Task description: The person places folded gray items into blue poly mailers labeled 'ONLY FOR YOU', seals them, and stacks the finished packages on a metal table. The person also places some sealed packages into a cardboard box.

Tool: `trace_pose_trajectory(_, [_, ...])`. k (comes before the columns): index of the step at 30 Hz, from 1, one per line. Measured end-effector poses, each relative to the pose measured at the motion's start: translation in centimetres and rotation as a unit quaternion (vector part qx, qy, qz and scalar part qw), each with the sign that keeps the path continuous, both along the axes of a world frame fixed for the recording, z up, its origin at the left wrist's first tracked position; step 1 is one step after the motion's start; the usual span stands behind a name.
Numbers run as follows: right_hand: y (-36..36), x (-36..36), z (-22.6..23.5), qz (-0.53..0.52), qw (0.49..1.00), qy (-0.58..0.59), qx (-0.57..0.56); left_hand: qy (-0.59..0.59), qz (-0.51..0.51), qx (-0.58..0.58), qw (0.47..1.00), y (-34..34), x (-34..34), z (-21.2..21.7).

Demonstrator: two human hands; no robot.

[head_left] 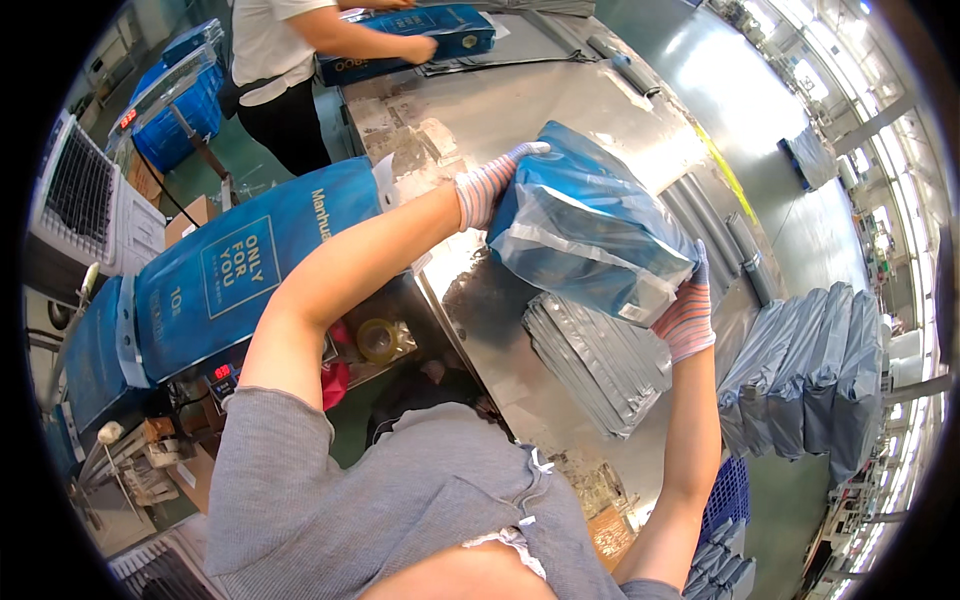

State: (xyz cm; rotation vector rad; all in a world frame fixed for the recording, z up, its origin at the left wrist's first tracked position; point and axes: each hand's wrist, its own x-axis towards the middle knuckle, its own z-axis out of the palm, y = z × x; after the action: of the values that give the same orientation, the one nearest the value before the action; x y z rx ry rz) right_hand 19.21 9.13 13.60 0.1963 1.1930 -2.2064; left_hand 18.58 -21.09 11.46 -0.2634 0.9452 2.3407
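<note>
Hands both busy: left hand (488, 192), striped knit glove, is part-closed on the far left corner of a film-wrapped blue package (590, 212); right hand (688, 318), same glove type, is curled round its right-hand end. Package is tilted, held above the middle of the metal worktable (505, 100).

Progress, judged from this view: package has its clear film on but no grey outer bag, so wrapping looks done and grey bagging looks left for this one. Just below it on the worktable lies a stack of flat grey poly bags (600, 362), apparently unfilled. Off the worktable's right side, bulging grey packs (805, 385) stand in a row, likely finished ones; contents hidden.

Containers: big blue printed sack (245, 250) sits off the worktable's left edge, looks full, inside not visible. Open compartment under that same edge holds a tape roll (378, 341). Blue plastic crate (728, 490) is below the worktable's near right side, more grey packs (718, 565) beside it; can't tell what's in the crate.

Far end of worktable: co-worker (275, 45) handles another blue package (445, 38) near flat grey sheets (530, 42).
</note>
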Motion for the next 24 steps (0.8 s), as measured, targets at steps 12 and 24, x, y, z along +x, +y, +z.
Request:
trace_pose_trajectory(12, [6.6,6.0,0.5,0.031,0.993,0.108,-0.022,0.041,0.022,-0.022,0.999,4.9,6.7,2.1])
trace_pose_trajectory(24, [16.2,22.5,-13.3,0.129,0.925,0.100,0.343,0.199,-0.113,-0.271,0.935,9.1,17.3,-17.5])
